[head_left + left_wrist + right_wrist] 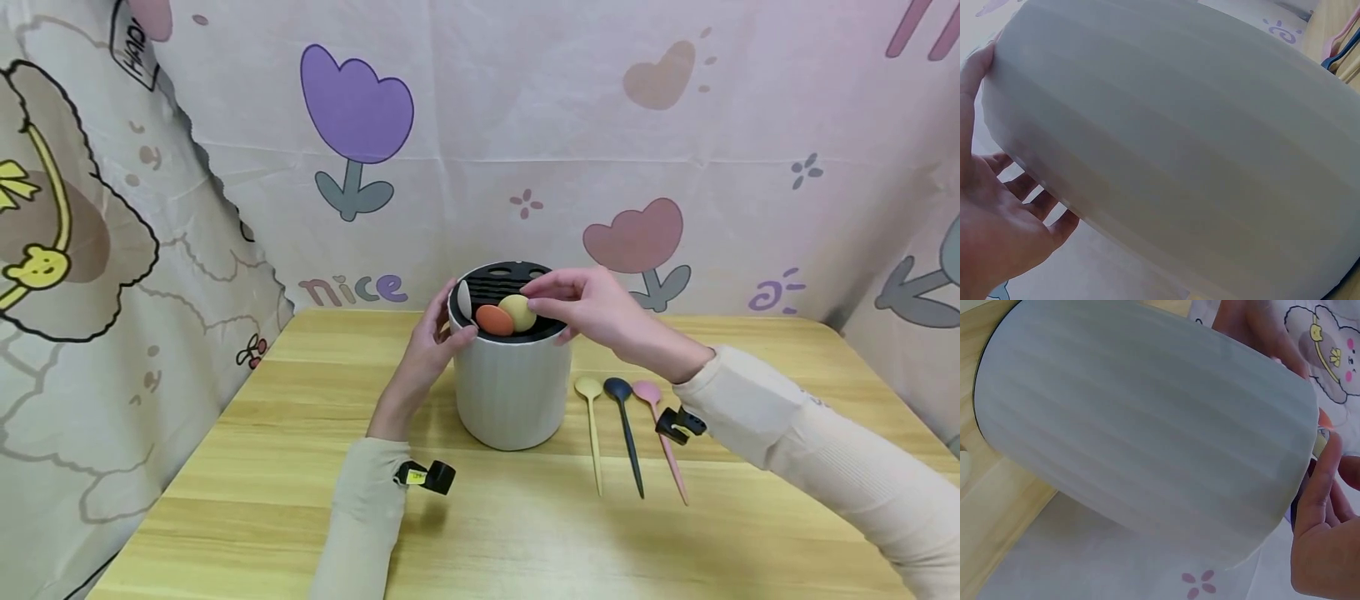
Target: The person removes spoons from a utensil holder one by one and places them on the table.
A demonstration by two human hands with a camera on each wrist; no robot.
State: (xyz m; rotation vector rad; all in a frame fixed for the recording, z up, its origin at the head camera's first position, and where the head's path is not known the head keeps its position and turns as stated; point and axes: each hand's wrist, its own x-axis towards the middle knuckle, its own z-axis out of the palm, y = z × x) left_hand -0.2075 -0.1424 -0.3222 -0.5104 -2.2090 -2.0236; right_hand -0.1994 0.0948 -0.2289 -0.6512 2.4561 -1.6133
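A white ribbed utensil holder (512, 392) with a black slotted top (491, 287) stands upright on the table. My left hand (429, 346) grips its left side near the rim, thumb in front and fingers around the back. In the top sit a pale yellow spoon (517, 312), an orange spoon (494, 320) and a whitish spoon (464, 300); only their rounded heads show. At the yellow head's right edge, my right hand (592, 308) pinches it between thumb and fingers. The holder (1147, 437) hides most of the spoons in the right wrist view.
Right of the holder, three more spoons lie side by side on the wooden table (300, 500): yellow (588, 388), dark blue (618, 389) and pink (648, 392). A patterned cloth (487, 108) hangs behind the table and along its sides.
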